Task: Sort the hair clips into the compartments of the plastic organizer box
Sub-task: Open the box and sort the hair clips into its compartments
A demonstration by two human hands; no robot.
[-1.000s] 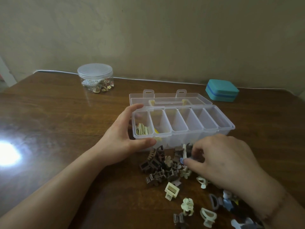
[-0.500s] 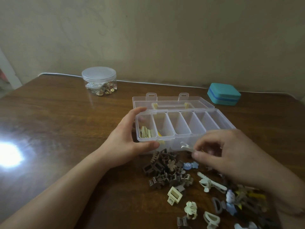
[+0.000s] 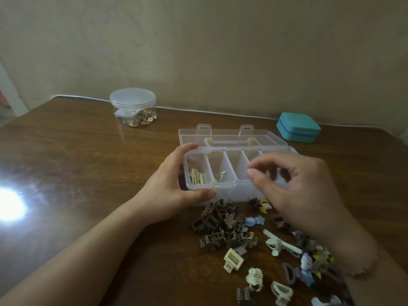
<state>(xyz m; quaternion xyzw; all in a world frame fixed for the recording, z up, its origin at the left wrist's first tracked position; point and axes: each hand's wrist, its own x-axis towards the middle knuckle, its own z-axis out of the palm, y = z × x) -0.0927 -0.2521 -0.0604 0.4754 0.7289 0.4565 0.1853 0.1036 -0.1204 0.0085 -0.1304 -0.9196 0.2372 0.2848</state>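
Now left hand (image 3: 170,191) grips organizer box (image 3: 234,191); cream clips (image 3: 197,177) fill end compartment.

Head-worn wide-angle view, forward and down, close over table (image 3: 66,164).

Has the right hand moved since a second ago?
Yes. The right hand rose from the hair clip pile on the table to over the organizer box, away from the person.
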